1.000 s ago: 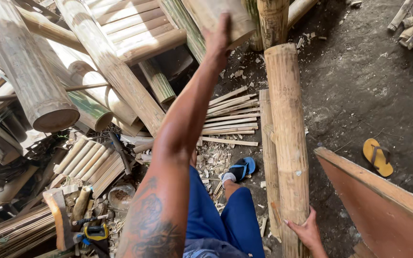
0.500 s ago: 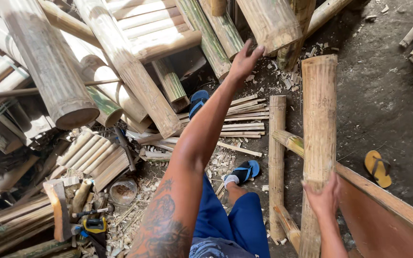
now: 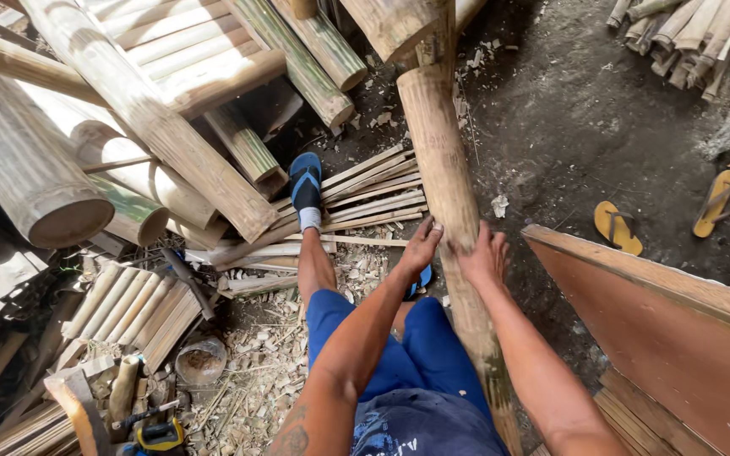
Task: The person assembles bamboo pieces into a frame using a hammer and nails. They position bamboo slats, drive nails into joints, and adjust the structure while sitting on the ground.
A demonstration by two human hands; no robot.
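The long bamboo pole (image 3: 445, 186) dominates the middle of the frame: its long axis runs nearly top to bottom, leaning slightly, with its far end at the upper centre, where it meets a thicker cut bamboo section (image 3: 394, 25), and its near end dropping past the person's right thigh toward the bottom edge, right of centre. It points away from the person, up the frame, over the dirt floor (image 3: 568, 127). Both hands sit on it at mid-frame, just below centre. The left hand (image 3: 422, 247) comes at the pole from its left side, fingers pressed together and laid flat against the pole's left flank, thumb side up. The right hand (image 3: 483, 257) closes on it from the right and a little lower, fingers curled over the rounded surface; whether they wrap fully around cannot be told, since the far side is hidden. The two hands are just beside each other, the pole between them, so neither is clearly nearer. To the left of the pole, a fan of thin split slats (image 3: 365, 198) lies on the floor under the person's outstretched foot in a blue sandal (image 3: 304, 181). Heavy bamboo trunks (image 3: 128, 110) fill the upper left. A reddish board (image 3: 661, 312) stands at the lower right, with two yellow sandals (image 3: 665, 215) beyond it.
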